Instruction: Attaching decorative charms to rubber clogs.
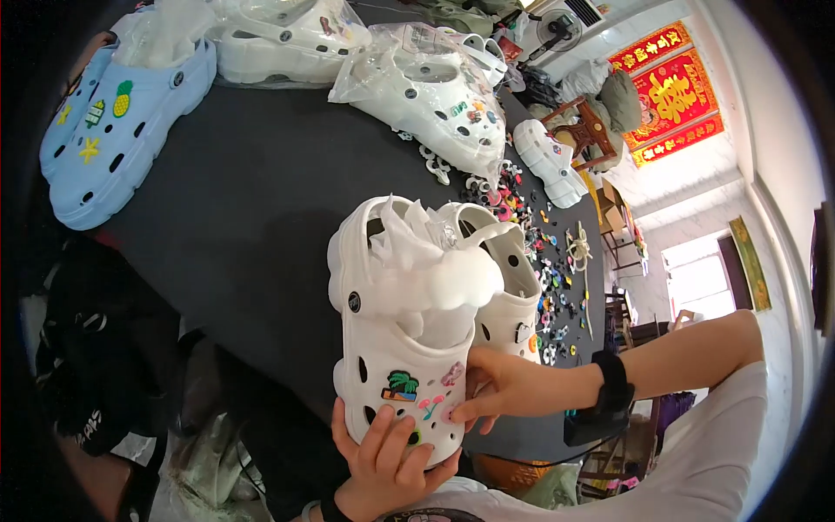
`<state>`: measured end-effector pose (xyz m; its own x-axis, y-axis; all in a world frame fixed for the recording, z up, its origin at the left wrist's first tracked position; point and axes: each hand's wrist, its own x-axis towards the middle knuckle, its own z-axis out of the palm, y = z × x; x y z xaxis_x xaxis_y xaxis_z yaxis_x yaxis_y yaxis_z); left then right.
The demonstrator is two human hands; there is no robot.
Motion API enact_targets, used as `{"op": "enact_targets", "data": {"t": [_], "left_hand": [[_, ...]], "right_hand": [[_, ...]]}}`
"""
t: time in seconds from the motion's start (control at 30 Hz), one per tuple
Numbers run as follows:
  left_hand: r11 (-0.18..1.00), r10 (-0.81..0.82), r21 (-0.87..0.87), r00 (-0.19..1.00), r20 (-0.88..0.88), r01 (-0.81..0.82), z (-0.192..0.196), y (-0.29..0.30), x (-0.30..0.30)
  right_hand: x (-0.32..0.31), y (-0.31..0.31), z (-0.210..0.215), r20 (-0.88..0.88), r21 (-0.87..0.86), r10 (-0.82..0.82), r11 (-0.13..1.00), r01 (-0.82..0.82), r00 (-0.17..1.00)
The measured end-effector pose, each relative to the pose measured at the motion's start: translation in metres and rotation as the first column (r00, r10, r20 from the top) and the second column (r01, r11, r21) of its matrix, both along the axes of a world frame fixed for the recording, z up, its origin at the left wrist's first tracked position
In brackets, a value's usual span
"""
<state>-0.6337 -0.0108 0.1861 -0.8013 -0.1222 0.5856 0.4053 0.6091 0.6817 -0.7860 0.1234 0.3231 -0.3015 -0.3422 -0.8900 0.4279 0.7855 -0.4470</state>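
A white clog (357,326) stands tilted on the table, its toe toward me and white wrapping stuffed inside. Around its toe, the fingers of my left hand (387,465) are wrapped. My right hand (513,383) grips the clog's right side, its thumb pressed by a small pinkish charm (448,413) near the toe holes. Also on the upper are a palm-tree charm (401,385), a pink cherry-like charm (429,406) and a pink charm (452,374). Just right of it stands a second white clog (509,274), partly hidden, with a few charms.
Many loose coloured charms (552,278) lie along the right side of the black table (243,200). Blue clogs (130,130) stand at the far left. Bagged white clogs (435,96) line the back. Another white clog (550,163) is near the far right edge, beyond a cord (584,261).
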Motion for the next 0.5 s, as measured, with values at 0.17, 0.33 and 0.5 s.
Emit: {"op": "enact_targets", "data": {"t": [0.17, 0.33, 0.5], "left_hand": [[1.0, 0.013, -0.006, 1.0, -0.008, -0.013, -0.005, 0.0, 0.002], [1.0, 0.003, -0.007, 1.0, 0.009, -0.003, -0.005, 0.0, 0.004], [1.0, -0.01, -0.015, 1.0, 0.012, 0.01, -0.003, -0.002, 0.003]], "right_hand": [[0.014, 0.001, -0.006, -0.089, -0.058, -0.134, 0.99, 0.13, 0.987], [0.016, -0.004, -0.006, -0.116, -0.009, -0.155, 0.988, 0.155, 0.981], [0.017, -0.011, -0.004, -0.138, -0.039, -0.206, 0.978, 0.203, 0.969]]}}
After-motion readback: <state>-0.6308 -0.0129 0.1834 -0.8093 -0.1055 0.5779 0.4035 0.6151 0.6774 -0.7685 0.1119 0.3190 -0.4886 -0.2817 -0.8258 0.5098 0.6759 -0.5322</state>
